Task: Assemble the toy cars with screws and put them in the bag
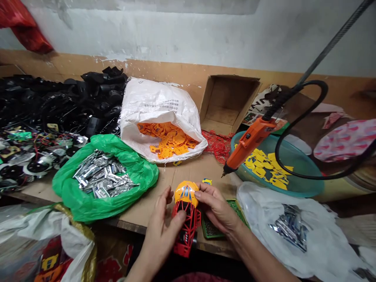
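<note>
A toy car (pixel 185 219) with a red lattice frame and an orange hood with blue markings is held between both hands at the table's front edge. My left hand (pixel 164 223) grips its left side, the thumb lying across the red frame. My right hand (pixel 216 205) pinches the right edge of the orange hood with thumb and fingers. Just beyond the hood lies a small yellow piece (pixel 207 181). Beside my right hand sits a green tray (pixel 213 235) of tiny metal parts, partly hidden by that hand and wrist.
An orange electric screwdriver (pixel 248 145) hangs at right, over a teal basin (pixel 313 182) of yellow parts. A green bag (pixel 88 209) holds shiny parts; a white sack (pixel 158 98) holds orange ones. Black parts (pixel 64 102) pile up left. A white bag (pixel 320 243) lies right.
</note>
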### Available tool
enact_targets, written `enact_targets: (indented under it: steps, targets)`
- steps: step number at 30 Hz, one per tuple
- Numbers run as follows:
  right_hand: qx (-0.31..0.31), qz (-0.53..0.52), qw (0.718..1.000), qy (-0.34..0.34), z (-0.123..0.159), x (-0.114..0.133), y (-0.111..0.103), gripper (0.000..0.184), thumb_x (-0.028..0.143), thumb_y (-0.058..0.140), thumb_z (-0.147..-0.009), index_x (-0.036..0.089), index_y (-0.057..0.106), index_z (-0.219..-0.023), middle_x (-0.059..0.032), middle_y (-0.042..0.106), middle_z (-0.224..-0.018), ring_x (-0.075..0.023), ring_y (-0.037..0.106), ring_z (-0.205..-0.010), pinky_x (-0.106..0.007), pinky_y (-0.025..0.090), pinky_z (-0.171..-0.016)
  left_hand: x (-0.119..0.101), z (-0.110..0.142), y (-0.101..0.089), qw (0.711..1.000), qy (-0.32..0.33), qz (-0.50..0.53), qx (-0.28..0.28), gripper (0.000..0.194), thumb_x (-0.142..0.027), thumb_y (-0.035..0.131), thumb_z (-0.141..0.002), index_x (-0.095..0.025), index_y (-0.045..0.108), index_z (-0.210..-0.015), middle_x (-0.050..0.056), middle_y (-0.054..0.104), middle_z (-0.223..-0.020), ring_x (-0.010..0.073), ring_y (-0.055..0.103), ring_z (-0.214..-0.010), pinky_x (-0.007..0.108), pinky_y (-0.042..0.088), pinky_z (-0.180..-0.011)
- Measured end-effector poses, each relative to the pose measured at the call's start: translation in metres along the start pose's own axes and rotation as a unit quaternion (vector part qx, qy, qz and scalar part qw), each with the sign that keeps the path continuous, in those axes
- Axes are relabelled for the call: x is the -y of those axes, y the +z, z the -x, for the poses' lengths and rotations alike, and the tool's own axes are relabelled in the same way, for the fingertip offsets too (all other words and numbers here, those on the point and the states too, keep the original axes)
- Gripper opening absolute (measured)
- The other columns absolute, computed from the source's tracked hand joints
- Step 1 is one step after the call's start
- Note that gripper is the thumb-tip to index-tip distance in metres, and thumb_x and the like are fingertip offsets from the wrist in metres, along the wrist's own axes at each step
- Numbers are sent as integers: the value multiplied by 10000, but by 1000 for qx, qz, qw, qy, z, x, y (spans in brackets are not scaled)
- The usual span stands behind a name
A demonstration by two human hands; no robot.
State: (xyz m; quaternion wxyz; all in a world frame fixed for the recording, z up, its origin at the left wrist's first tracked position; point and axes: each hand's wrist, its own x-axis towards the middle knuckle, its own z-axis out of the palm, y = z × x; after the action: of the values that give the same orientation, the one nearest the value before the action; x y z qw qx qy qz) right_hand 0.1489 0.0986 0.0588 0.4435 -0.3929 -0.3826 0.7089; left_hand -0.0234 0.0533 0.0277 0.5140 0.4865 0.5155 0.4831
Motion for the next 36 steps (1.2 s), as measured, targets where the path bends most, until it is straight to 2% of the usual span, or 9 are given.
enact_targets:
  steps: [3,6,12,17,23,27,31,34,36]
  targets:
    - [45,-14,998,30,1,2,1,309,402,789,-722,152,737,-896,-55,734,-822,-179,647,-726,-287,503,-762,-9,-6,-2,981,-106,149,67,574,-488,700,-875,-173,637,-1350,135,729,-1156,287,681,-1008,417,515,-959]
    - [57,67,996,5,2,-1,4,306,411,718,-794,149,745,-948,-65,727,-885,-200,645,-809,-305,505,-788,-12,-7,6,964,-137,223,55,493,-488,738,-849,-157,716,-1213,74,755,-921,197,672,-773,317,543,-800]
    - [-17,323,938,-122,7,-6,-6,388,312,640,-865,166,723,-1215,-84,644,-1057,-220,620,-953,-340,507,-877,-3,-2,20,948,-193,254,-10,534,-490,840,-739,-157,736,-1143,90,791,-950,219,715,-737,297,559,-686]
    - [-65,320,936,-131,15,-1,-33,324,282,639,-855,178,740,-1145,-76,676,-1031,-209,649,-920,-332,533,-824,11,-14,25,931,-243,273,-21,564,-492,918,-603,-152,762,-1025,89,803,-837,278,746,-707,321,578,-605]
    - [-153,308,928,-144,28,18,-76,304,346,701,-834,196,720,-1098,-68,697,-992,-207,643,-878,-356,553,-824,11,-22,34,916,-242,320,-4,551,-418,932,-616,-146,735,-1053,60,786,-774,200,705,-583,271,556,-556]
    - [-283,272,883,-256,10,45,-93,555,414,754,-788,231,579,-1282,-122,601,-1300,-263,592,-1144,-429,531,-952,13,-30,36,902,-249,352,15,505,-381,949,-593,-118,733,-966,58,763,-737,173,687,-578,257,558,-557]
    - [-323,255,845,-342,-5,70,-86,682,412,758,-797,260,446,-1383,-139,488,-1425,-269,531,-1271,-460,492,-1030,15,-30,35,911,-250,328,6,510,-381,951,-565,-114,723,-936,54,755,-705,171,674,-549,266,561,-541]
    - [-332,221,840,-368,2,62,-81,504,372,734,-807,249,510,-1241,-103,580,-1259,-236,608,-1134,-401,542,-946,17,-23,32,921,-241,305,-4,552,-398,939,-576,-118,723,-999,58,766,-721,193,695,-558,276,570,-546]
    - [-325,226,860,-322,15,45,-82,309,349,701,-829,230,574,-1084,-62,642,-1051,-206,647,-944,-354,563,-833,18,-19,29,926,-236,293,-15,558,-404,932,-588,-124,722,-1023,59,774,-739,199,701,-561,274,572,-544]
